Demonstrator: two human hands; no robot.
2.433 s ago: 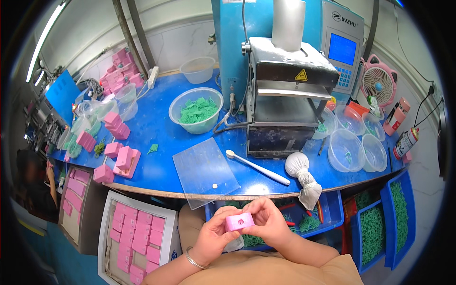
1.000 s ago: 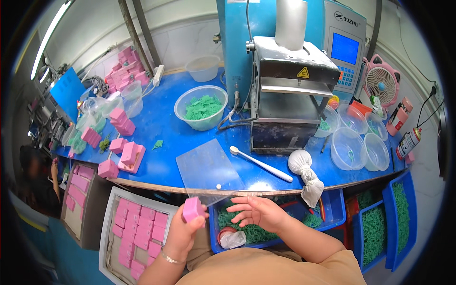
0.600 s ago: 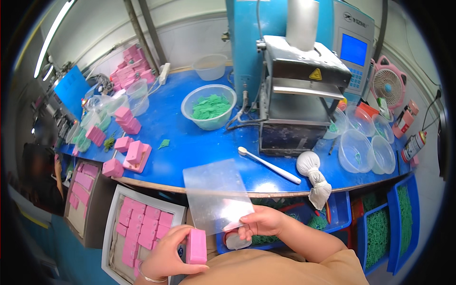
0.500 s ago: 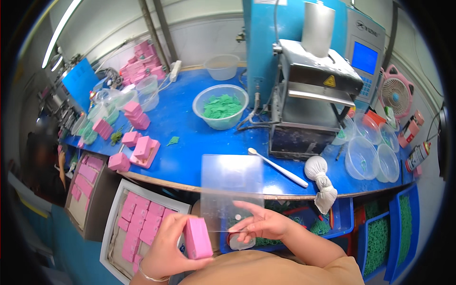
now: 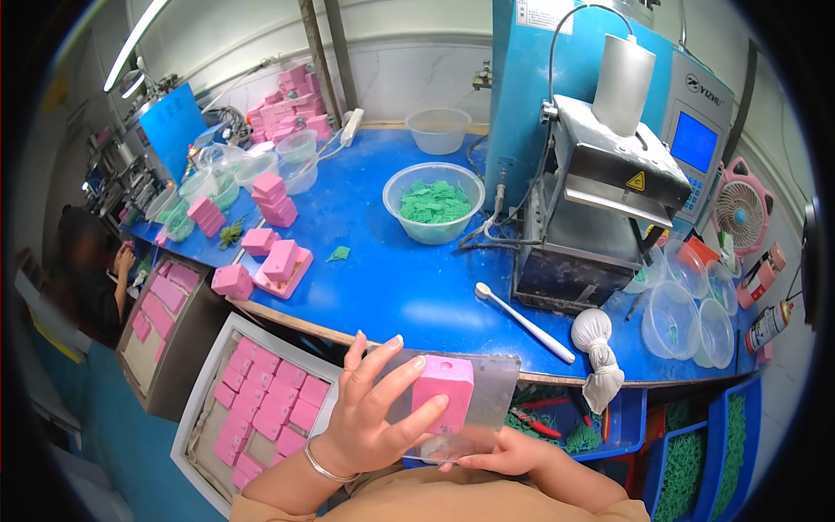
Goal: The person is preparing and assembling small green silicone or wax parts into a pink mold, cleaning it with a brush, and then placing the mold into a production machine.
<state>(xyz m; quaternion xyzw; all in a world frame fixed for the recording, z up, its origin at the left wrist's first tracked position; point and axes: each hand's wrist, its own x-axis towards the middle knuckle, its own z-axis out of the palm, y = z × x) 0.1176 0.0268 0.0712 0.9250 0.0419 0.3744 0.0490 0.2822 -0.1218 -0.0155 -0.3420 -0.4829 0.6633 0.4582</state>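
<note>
A clear plastic plate (image 5: 492,388) lies across the front edge of the bench, with a pink block (image 5: 445,380) on it. My left hand (image 5: 376,404) reaches over the plate's left side with spread fingers, fingertips touching the block. My right hand (image 5: 506,453) grips the plate's lower edge from underneath, its fingers partly hidden. A silver bangle circles my left wrist. Just beyond, a white-handled brush (image 5: 531,327) and a tied cloth bundle (image 5: 597,352) lie on the blue bench (image 5: 374,287).
A steel press (image 5: 613,170) stands behind, beside plastic tubs (image 5: 671,324) and a bowl of green pieces (image 5: 433,204). Pink block stacks (image 5: 274,200) sit leftward. A tray of blocks (image 5: 261,391) and blue bins (image 5: 683,465) are below. A co-worker (image 5: 91,274) is at far left.
The plate has been drawn toward me into my right hand. The pink block moved from my left hand's grasp onto the plate, and my left fingers spread out. The view shifted.
</note>
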